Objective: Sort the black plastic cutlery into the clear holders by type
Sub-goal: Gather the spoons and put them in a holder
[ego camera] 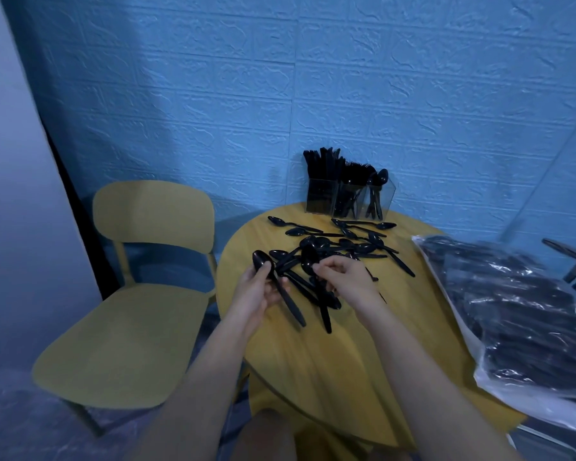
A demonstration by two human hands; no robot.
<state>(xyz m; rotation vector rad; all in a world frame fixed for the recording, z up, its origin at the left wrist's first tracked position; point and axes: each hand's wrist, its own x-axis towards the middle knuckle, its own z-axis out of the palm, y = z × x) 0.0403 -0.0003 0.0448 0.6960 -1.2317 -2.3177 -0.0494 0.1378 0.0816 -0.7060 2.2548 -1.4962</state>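
Note:
Several black plastic spoons (pixel 356 242) lie scattered on the round yellow table (pixel 313 354). My left hand (pixel 258 291) grips one black spoon (pixel 281 289), bowl up and handle pointing toward me. My right hand (pixel 345 276) pinches another spoon (pixel 313 271) by its neck, just right of the first. Three clear holders (pixel 345 197) stand at the table's far edge against the wall. The left one holds knives, the middle one forks, and the right one a few spoons.
A yellow chair (pixel 137 294) stands left of the table. A clear plastic bag (pixel 526 314) full of black cutlery lies on the table's right side. A blue brick-patterned wall (pixel 313 78) is behind the table.

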